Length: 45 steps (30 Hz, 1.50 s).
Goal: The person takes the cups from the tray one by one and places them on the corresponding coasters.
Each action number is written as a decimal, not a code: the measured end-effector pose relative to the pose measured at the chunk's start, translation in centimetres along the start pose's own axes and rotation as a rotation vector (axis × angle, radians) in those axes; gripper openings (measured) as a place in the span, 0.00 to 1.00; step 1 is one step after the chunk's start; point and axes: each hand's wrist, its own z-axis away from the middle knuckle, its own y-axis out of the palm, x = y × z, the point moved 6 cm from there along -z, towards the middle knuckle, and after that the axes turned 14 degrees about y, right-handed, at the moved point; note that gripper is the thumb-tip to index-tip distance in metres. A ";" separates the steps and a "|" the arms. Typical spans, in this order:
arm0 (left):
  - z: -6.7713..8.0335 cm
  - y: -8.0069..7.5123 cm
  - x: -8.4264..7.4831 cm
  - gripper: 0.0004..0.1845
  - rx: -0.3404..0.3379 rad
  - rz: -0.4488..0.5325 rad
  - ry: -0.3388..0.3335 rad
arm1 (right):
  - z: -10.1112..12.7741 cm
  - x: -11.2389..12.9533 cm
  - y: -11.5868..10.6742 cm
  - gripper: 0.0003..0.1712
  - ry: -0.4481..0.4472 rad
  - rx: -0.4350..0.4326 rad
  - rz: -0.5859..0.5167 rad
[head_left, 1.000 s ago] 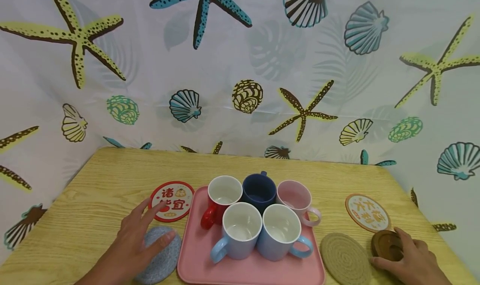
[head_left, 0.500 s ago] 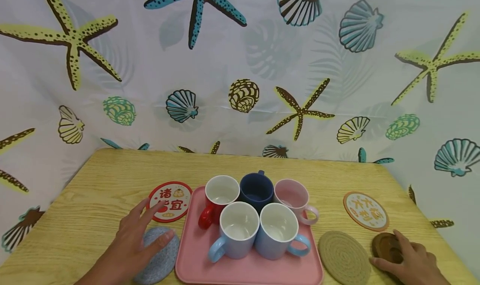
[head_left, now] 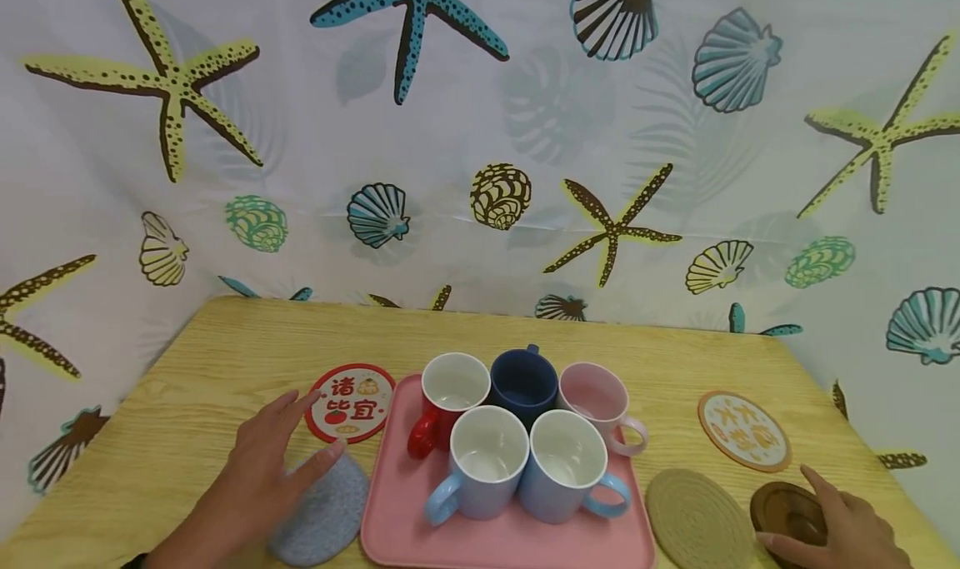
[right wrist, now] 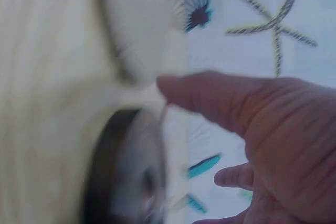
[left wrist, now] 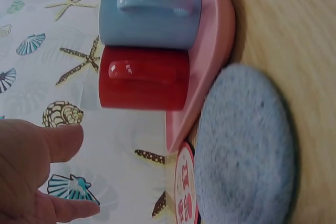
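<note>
Grey felt coaster (head_left: 321, 515) under the left hand (head_left: 258, 477), dark wooden coaster (head_left: 787, 511) under the right hand (head_left: 840, 527).
Left fingers lay spread and flat, thumb on the felt's rim, just beside the pink tray (head_left: 397, 536) of mugs (red-printed coaster (head_left: 350, 402) behind). Rightward, relaxed fingers rested on the wooden disc, the woven coaster (head_left: 697, 519) beside it.

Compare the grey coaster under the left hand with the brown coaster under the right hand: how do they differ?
The grey coaster looks soft and felt-like, while the brown coaster looks hard, dark and wooden with a raised rim. The grey coaster lies left of the pink tray, touching it; the brown coaster lies far right, beyond the woven coaster. Both are round and flat on the table.
</note>
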 end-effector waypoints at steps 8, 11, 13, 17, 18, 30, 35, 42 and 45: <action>-2.3 0.4 1.9 0.40 0.045 -0.052 -0.097 | 3.6 5.5 -2.8 0.44 -0.261 -0.398 -0.144; -3.1 0.7 2.9 0.39 0.087 -0.049 -0.166 | 5.0 8.1 -2.7 0.40 -0.432 -0.547 -0.212; -3.5 0.7 3.6 0.38 0.086 -0.051 -0.192 | 5.8 9.6 -2.4 0.39 -0.543 -0.619 -0.245; -4.1 0.7 4.9 0.35 0.081 -0.061 -0.239 | 6.4 11.3 -1.7 0.42 -0.645 -0.637 -0.305; -4.2 0.8 5.1 0.34 0.083 -0.061 -0.250 | 6.4 11.5 -1.5 0.42 -0.647 -0.632 -0.311; -5.2 1.6 6.2 0.27 0.049 -0.082 -0.294 | 6.4 12.4 -0.5 0.38 -0.619 -0.571 -0.337; -5.5 1.6 6.6 0.28 0.004 -0.021 -0.302 | 6.6 13.0 -0.6 0.39 -0.664 -0.620 -0.293; -5.4 1.6 6.6 0.29 -0.067 0.143 -0.260 | 6.8 13.2 -0.5 0.40 -0.661 -0.649 -0.305; -5.3 1.6 6.5 0.31 -0.063 0.156 -0.257 | 6.7 13.0 -0.2 0.38 -0.621 -0.599 -0.322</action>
